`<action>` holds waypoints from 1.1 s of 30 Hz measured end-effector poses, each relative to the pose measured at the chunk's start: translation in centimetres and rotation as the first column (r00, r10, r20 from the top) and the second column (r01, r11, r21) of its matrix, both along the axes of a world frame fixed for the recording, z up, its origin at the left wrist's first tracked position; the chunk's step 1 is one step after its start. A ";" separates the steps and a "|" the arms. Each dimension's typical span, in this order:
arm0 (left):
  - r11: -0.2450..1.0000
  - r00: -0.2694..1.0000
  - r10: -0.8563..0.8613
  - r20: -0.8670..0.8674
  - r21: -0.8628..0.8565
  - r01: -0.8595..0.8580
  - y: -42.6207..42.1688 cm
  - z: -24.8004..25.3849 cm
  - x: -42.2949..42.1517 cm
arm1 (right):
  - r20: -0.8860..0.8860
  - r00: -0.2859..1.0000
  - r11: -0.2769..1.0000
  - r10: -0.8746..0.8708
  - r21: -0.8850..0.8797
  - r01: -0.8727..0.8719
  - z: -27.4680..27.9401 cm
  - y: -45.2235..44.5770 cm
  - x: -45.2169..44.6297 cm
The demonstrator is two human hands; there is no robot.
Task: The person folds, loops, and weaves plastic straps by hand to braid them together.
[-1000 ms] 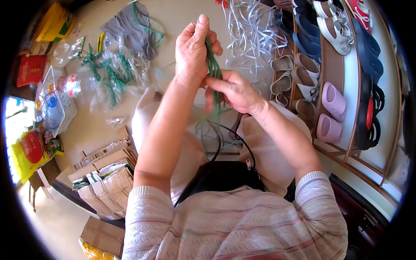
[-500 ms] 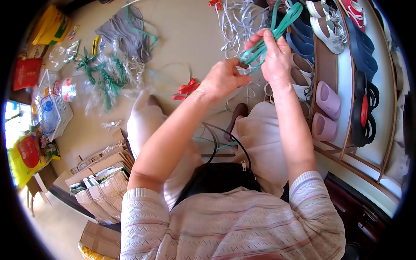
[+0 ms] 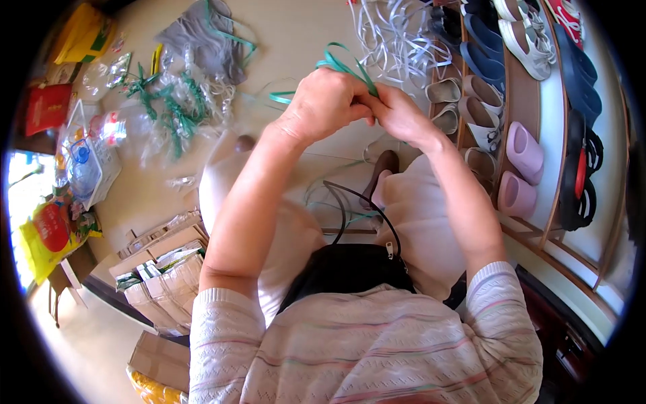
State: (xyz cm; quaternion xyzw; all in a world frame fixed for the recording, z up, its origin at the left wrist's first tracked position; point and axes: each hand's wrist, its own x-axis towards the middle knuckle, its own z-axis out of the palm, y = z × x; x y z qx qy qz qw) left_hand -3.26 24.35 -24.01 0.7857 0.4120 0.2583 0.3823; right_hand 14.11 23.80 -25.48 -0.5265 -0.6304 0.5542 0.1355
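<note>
My left hand and my right hand meet in front of me above my knees. Both are closed on a looped green plastic strap. One loop stands up beyond the fingers, and an end sticks out left of my left hand. My fingertips partly hide where the strap is gripped. Thin strands trail toward the floor between my legs. Beyond lies a heap of white straps.
To the right is a shoe rack with pink slippers. At left lie a grey cloth, green tangled straps, a white basket and cardboard boxes. A black bag rests on my lap.
My hands have come together and shifted left, with the right hand lower. The long green bundle that stuck out to the upper right now shows as smaller loops above my left hand.
</note>
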 end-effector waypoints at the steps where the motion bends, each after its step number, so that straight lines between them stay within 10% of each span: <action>1: 0.998 1.000 0.024 -0.012 0.053 -0.023 0.0 -0.4 -0.1 | -0.007 0.999 0.996 -0.037 -0.080 0.037 0.3 -0.2 0.1; 6: 0.996 0.992 0.006 -0.123 -0.085 -0.017 -0.1 0.2 -1.1 | 0.046 0.988 0.988 0.150 -0.034 -0.149 0.7 -0.7 1.5; 10: 0.978 0.985 -0.143 -0.096 -0.166 0.126 -0.3 -0.3 -1.7 | 0.417 0.835 0.915 0.359 0.021 -0.404 0.1 -1.4 2.2; 21: 0.756 0.971 -0.045 0.233 -0.628 0.185 1.5 -0.3 -2.3 | -0.061 0.972 0.849 0.226 -0.476 -0.228 3.8 -2.4 0.2; 29: 0.555 0.851 0.230 0.473 -0.782 0.285 1.2 -1.5 -1.8 | -0.343 0.939 0.908 -0.024 -0.399 -0.123 6.8 -1.3 3.1; 33: 0.474 0.753 0.311 0.580 -0.781 0.407 0.9 -1.4 -1.4 | -0.437 0.877 0.933 0.197 -0.191 -0.304 6.0 -1.1 3.9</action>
